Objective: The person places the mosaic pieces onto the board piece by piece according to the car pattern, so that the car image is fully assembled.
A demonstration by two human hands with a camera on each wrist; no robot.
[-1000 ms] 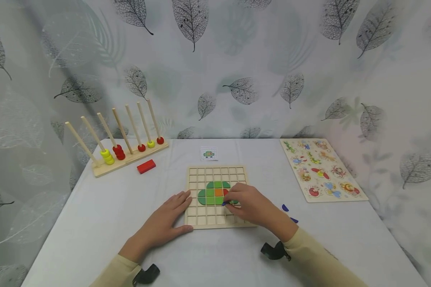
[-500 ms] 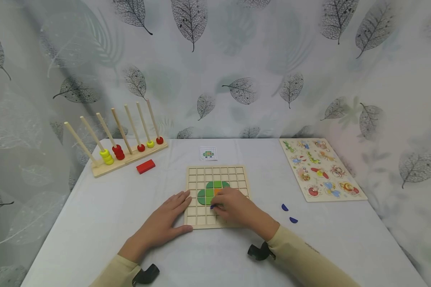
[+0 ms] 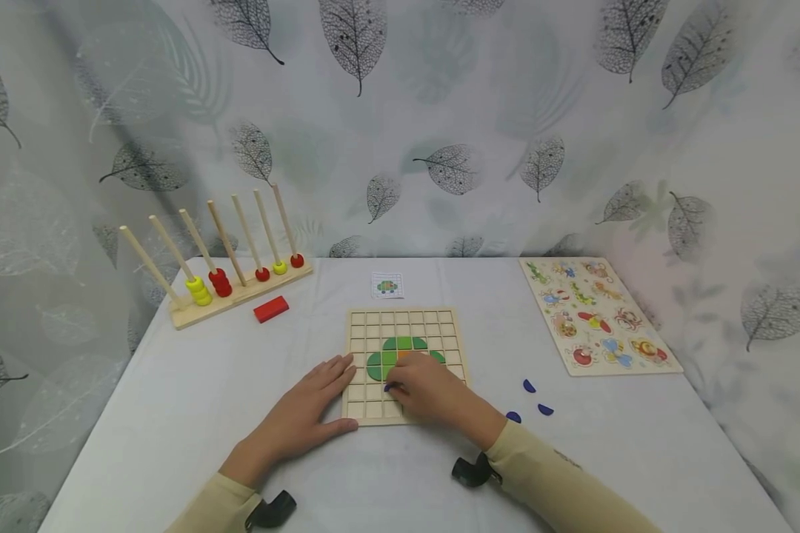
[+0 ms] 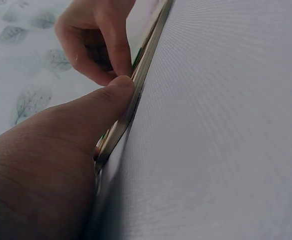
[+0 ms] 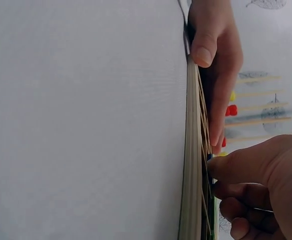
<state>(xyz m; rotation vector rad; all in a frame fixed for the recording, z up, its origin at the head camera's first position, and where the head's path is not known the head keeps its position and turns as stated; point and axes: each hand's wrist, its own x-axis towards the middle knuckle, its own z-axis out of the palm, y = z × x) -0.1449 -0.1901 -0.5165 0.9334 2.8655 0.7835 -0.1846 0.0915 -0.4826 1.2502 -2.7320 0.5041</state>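
Observation:
A wooden grid board (image 3: 367,318) lies on the table, with green pieces (image 3: 390,358) set in its cells. My left hand (image 3: 310,403) rests on the board's left edge, fingers straight; in the left wrist view its thumb (image 4: 120,82) lies against the rim. Over the lower middle of the grid, my right hand (image 3: 433,389) pinches a small blue piece (image 3: 388,387) between thumb and fingertips. In the right wrist view that piece (image 5: 210,157) shows only as a sliver at the board's surface. The right hand covers part of the pattern, including most of an orange piece (image 3: 402,355).
Several blue half-round pieces (image 3: 545,409) lie right of the board. A small picture card (image 3: 388,286) sits behind it. At back left stand a peg rack (image 3: 253,289) with coloured beads and a red block (image 3: 271,309). A picture puzzle board (image 3: 600,317) lies at right.
My right hand has moved left across the board with the blue piece, from the pattern's right side to below its left part. The loose blue pieces are now uncovered. My left hand stays put.

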